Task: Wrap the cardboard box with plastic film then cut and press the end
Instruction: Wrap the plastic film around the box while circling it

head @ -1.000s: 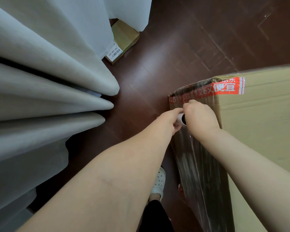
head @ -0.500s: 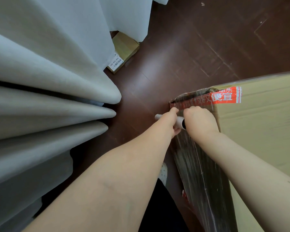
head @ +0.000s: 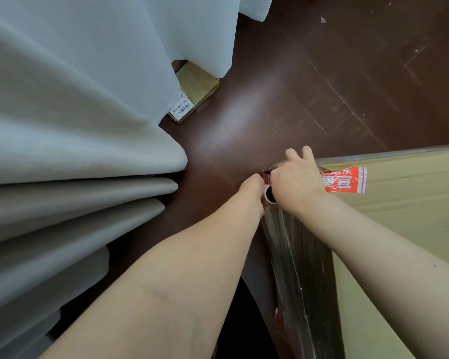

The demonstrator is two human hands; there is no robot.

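The cardboard box [head: 412,229] is seen low right, judged stiff and bulky. Its near side is covered by plastic film [head: 305,268], judged thin, clingy, easily torn. At its corner the film roll [head: 269,195] is best held by the rigid core: the left hand [head: 252,194] is curled round it; the grip of the right hand [head: 294,181] cannot be told.

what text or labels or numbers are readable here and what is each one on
"便宜": white characters on the red tape on the cardboard box; the row above them is partly covered by the right hand and unreadable.
Barcode and digits: on the white label of the small box by the curtain, too small to read reliably.
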